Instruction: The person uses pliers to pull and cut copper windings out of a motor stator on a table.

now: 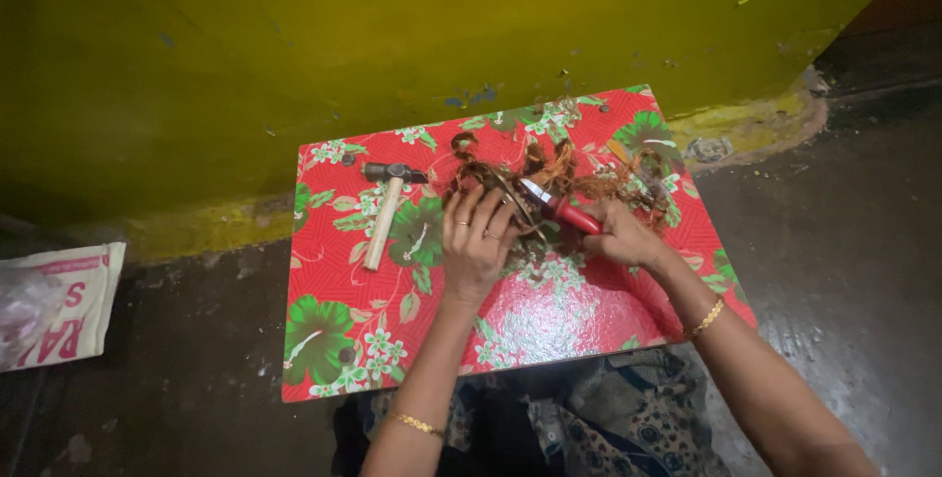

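On the low worktop (412,340), a board covered in glossy red sheet printed with green leaves and white flowers, lies a tangled heap of thin reddish-brown copper-coloured wire strands (579,178); heap sits toward the far edge, right of centre, loose curls spreading toward the yellow-green painted wall (294,45); strands fine, frizzy, no clear ends distinguishable. Left hand (476,241) rests palm-down on the near side of the heap, fingers (469,210) curled and pinching a darker bent loop of the material; rings on two fingers, gold bangle at the wrist. Right hand (623,235) wrapped tight around the red handle of a short-bladed knife (554,204); blade points left into the strands, just beside the left fingertips. Wooden-handled hammer with a dark metal head (386,210) lies on the worktop, left of both hands, untouched. White printed sack (69,300) on the dark floor (844,241), well apart at far left.
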